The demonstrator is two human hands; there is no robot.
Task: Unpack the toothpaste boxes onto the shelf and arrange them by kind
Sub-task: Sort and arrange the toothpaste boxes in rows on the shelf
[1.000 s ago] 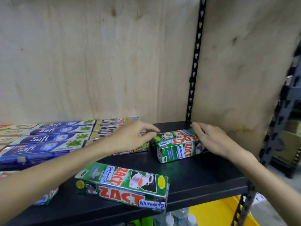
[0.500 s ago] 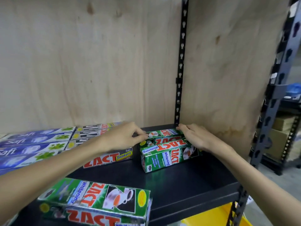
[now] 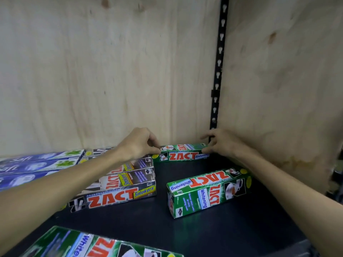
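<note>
Both hands pinched 1 green ZACT Whitening box point(image 3: 182, 153) by its 2 ends: left hand point(image 3: 138, 143) on the left end with thumb and curled fingers, right hand point(image 3: 220, 142) on the right end, thumb low, fingers curled over the top. That carton lay flat and lengthwise against the plywood back wall point(image 3: 111, 71), at the rear of the black shelf point(image 3: 232, 229), close to the corner. Red "ZACT" lettering on its front face, white-blue "Whitening" tag, cup picture on top.

A 2nd green Whitening box point(image 3: 207, 191) lay apart, nearer the front, angled, print upside down from the camera: "ZACT", "Whitening", yellow dot, cup graphic, small text too fine to read. A 3rd green box point(image 3: 96, 245) sat at the bottom edge, blurred, "Whitening" and part of "ZACT" legible.

Left of the held carton, grey-black ZACT Smokers boxes point(image 3: 118, 193) were packed side by side, yellow "Smokers" labels, red logo; the exact count was partly hidden by the left forearm. Further left, blue Safi boxes point(image 3: 37, 164) lay in a row, white "Safi" script, green leaf patch on the ends.

All cartons were rectangular glossy cardboard. The shelf surface looked matte and dark. The walls were pale plywood with knots and stains; a black slotted metal upright point(image 3: 219, 71) ran up the corner where the back and right panels met.
</note>
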